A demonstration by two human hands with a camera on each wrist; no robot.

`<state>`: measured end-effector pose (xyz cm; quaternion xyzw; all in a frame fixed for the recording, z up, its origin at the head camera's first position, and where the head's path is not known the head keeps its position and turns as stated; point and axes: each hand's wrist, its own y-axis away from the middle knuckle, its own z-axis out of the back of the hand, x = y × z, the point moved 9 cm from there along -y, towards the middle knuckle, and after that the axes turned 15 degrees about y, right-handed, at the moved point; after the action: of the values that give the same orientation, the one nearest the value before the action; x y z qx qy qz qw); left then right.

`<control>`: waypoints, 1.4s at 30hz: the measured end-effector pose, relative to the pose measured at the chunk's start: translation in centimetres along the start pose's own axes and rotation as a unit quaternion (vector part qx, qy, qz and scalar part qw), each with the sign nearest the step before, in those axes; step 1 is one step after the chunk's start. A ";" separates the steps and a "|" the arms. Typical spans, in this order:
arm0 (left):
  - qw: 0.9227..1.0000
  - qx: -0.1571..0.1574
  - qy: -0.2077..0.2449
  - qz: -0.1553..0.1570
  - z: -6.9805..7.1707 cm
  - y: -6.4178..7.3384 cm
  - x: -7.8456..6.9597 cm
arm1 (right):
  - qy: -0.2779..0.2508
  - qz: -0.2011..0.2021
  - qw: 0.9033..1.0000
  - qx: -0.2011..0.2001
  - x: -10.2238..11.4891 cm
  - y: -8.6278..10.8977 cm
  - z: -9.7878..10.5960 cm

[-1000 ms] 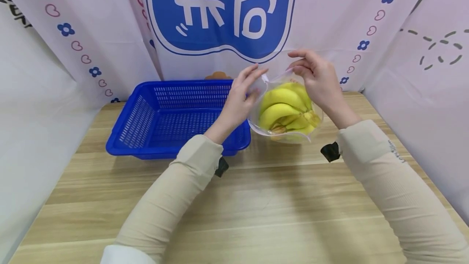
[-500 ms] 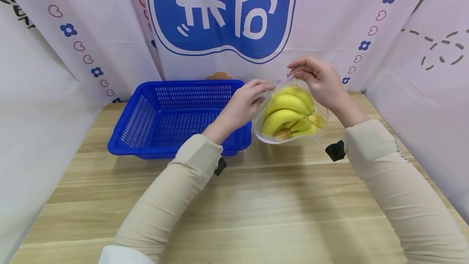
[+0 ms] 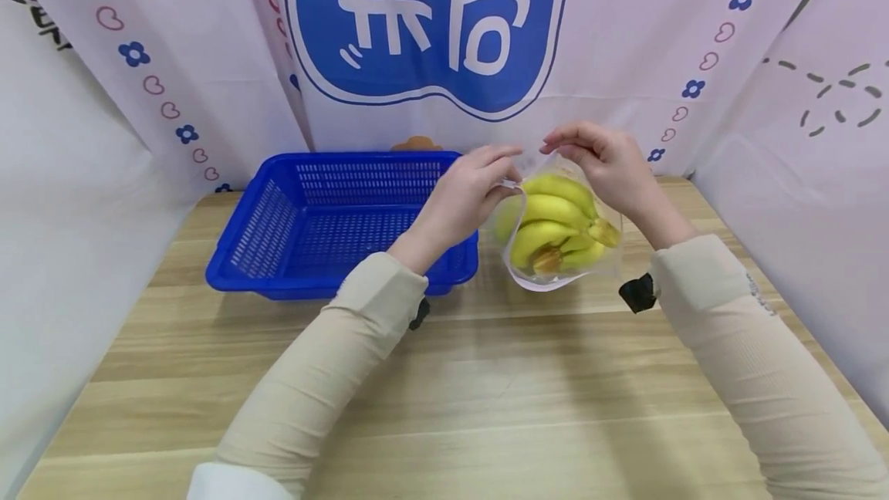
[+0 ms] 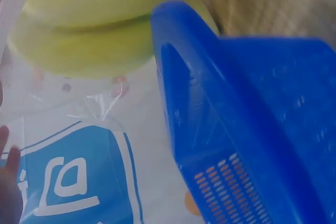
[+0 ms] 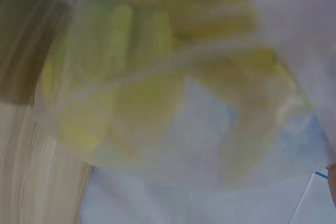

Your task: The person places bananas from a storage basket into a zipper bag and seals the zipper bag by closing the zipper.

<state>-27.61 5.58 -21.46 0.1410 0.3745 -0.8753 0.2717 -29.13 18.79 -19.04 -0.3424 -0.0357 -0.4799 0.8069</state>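
Note:
A bunch of yellow bananas (image 3: 556, 211) lies inside a clear plastic zip bag (image 3: 538, 282), whose pale rim gapes toward me. My left hand (image 3: 467, 193) pinches the bag's left edge between thumb and fingers. At the top right edge, my right hand (image 3: 606, 164) pinches the plastic too. Through the film in the left wrist view, bananas (image 4: 89, 35) show beside the basket. The right wrist view is blurred, with the bag (image 5: 157, 145) filling most of it.
A blue plastic basket (image 3: 333, 284) with slotted walls stands just left of the bag. Both are at the back of the wooden table (image 3: 486, 407). A printed white curtain (image 3: 611, 37) hangs behind them.
The bag with the bananas has shifted slightly right and down. My right hand has lowered along with it. My left hand has moved right and down along the rim.

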 end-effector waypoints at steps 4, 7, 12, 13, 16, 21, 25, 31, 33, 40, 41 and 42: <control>0.998 0.038 0.038 0.032 -1.1 -0.3 0.5 | 0.019 -0.009 1.000 0.005 -0.5 0.4 -0.1; 0.994 0.035 0.047 0.087 -1.3 -0.3 1.4 | 0.027 -0.043 0.999 0.013 -1.4 0.8 0.0; 0.988 0.001 0.056 0.143 -1.0 -0.4 2.5 | 0.039 -0.094 0.993 0.063 -3.0 2.1 -0.3; 0.987 -0.004 0.054 0.148 -1.0 -0.4 2.7 | 0.039 -0.095 0.992 0.074 -3.1 2.4 -0.4; 0.986 -0.020 0.046 0.161 -1.0 -0.3 3.0 | 0.033 -0.068 0.991 0.106 -3.1 3.7 -0.8; 0.980 -0.049 0.045 0.186 -0.9 0.0 3.7 | 0.061 -0.020 0.986 0.157 -2.5 5.5 -2.3; 0.975 -0.067 0.057 0.206 -0.7 0.2 4.2 | 0.076 -0.043 0.975 0.204 -2.9 6.3 -3.4; 0.963 -0.106 0.083 0.235 0.0 0.5 5.3 | 0.054 -0.112 0.921 0.368 -4.9 8.3 -4.2; 0.961 -0.114 0.084 0.238 0.2 0.6 5.6 | 0.039 -0.154 0.891 0.426 -5.8 9.4 -4.2; 0.962 -0.123 0.083 0.229 0.6 0.5 5.3 | 0.005 -0.279 0.876 0.393 -8.1 8.4 -1.7; 0.962 -0.124 0.084 0.228 0.6 0.5 5.2 | 0.017 -0.285 0.888 0.361 -8.3 7.7 -1.0; 0.962 -0.126 0.086 0.226 0.6 0.5 5.2 | 0.034 -0.291 0.899 0.324 -8.4 7.0 -0.2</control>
<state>-31.51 2.92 -23.68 0.2615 0.4620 -0.7212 0.4450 -28.13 27.12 -26.07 -0.0196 -0.2597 -0.6670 0.6980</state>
